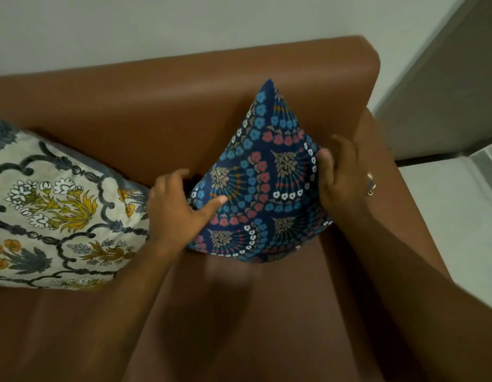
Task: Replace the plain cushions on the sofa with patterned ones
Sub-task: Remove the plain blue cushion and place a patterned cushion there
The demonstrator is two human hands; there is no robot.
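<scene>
A dark blue cushion (pixel 264 183) with red, blue and white flowers stands on one corner against the backrest of the brown leather sofa (pixel 162 106), near its right armrest. My left hand (pixel 176 208) grips the cushion's left edge, thumb lying across the front. My right hand (pixel 344 175) holds the right edge, with a ring on one finger. A cream cushion (pixel 57 210) with yellow and grey floral print lies on the seat at the left, leaning toward the backrest. No plain cushion is in view.
The sofa's right armrest (pixel 399 172) is just beyond my right hand. A pale wall (pixel 184 23) rises behind the backrest. A grey panel (pixel 446 92) and light floor (pixel 454 210) lie to the right of the sofa.
</scene>
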